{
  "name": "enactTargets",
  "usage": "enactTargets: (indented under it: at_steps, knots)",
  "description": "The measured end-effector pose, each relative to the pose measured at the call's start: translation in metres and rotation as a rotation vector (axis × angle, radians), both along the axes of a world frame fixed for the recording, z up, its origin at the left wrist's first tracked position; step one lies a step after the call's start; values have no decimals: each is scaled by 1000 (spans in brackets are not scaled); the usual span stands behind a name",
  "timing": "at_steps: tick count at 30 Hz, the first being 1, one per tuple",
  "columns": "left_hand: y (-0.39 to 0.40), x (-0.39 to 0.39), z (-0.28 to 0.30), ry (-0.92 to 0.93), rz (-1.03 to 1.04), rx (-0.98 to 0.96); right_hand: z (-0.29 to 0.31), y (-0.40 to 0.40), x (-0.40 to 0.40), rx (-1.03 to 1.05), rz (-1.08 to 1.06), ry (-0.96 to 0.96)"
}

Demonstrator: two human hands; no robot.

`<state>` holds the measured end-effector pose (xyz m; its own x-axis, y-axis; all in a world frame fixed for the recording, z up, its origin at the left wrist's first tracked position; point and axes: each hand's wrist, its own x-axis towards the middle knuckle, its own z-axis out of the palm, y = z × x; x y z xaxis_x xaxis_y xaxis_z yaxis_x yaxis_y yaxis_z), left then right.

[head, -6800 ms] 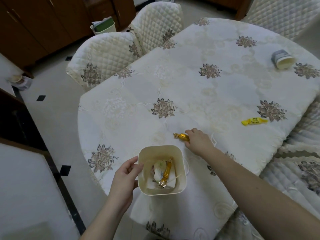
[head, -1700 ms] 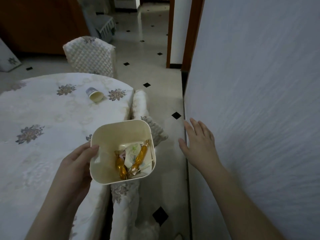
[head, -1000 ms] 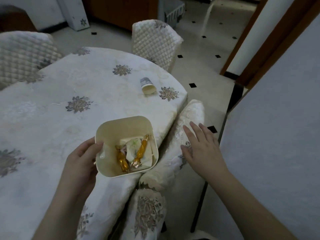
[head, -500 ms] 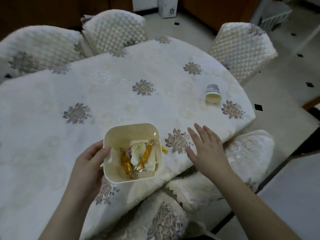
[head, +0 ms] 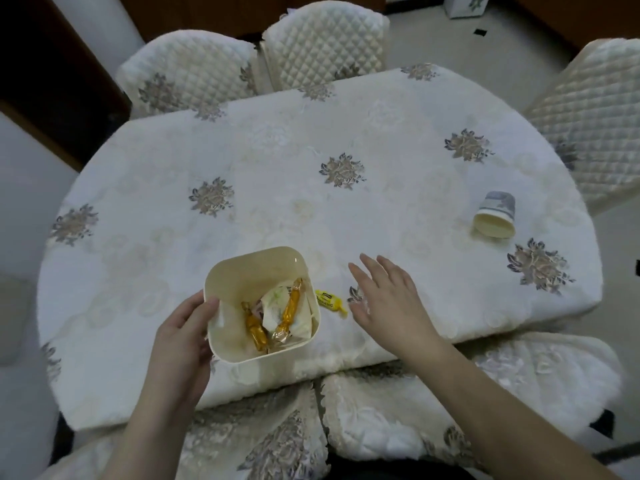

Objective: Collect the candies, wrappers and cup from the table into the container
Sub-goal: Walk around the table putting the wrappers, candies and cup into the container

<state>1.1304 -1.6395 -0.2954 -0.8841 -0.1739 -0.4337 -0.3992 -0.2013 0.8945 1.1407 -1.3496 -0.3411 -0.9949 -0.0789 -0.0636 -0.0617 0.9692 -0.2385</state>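
Observation:
My left hand (head: pixel 183 332) grips the left rim of a cream square container (head: pixel 242 271), held above the near part of the table. Inside lie two gold-wrapped candies (head: pixel 290 308) and crumpled white wrappers (head: pixel 275 301). A yellow wrapped candy (head: pixel 330 301) lies on the cloth just right of the container. My right hand (head: pixel 388 299) hovers open, fingers spread, immediately right of that candy. A paper cup (head: pixel 495 216) lies on its side at the table's right, mouth toward me.
The oval table (head: pixel 277 168) wears a cream cloth with grey flower motifs. Quilted chairs stand at the far side (head: pixel 322 46) and far right (head: pixel 595 109); two cushioned chair seats (head: pixel 485 393) are tucked under the near edge. Dark wooden cabinets line the back.
The view has swung from a wall back over the table. The container stays in my left hand. My right hand has come over the table beside the yellow candy, which now shows more fully.

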Motion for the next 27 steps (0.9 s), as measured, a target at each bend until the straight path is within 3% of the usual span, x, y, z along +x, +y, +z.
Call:
enactTargets:
  at_steps: [11,18,27]
  knots:
    - [16,21,-7,17,174,-25,-51,-29,-39,-22,176,-55]
    - [8,31,-8,17,190,-9,-84,-47,-51,59,142,-195]
    - [-7,41,-19,-25,219,10,-99,-49,-51,82,128,-194]
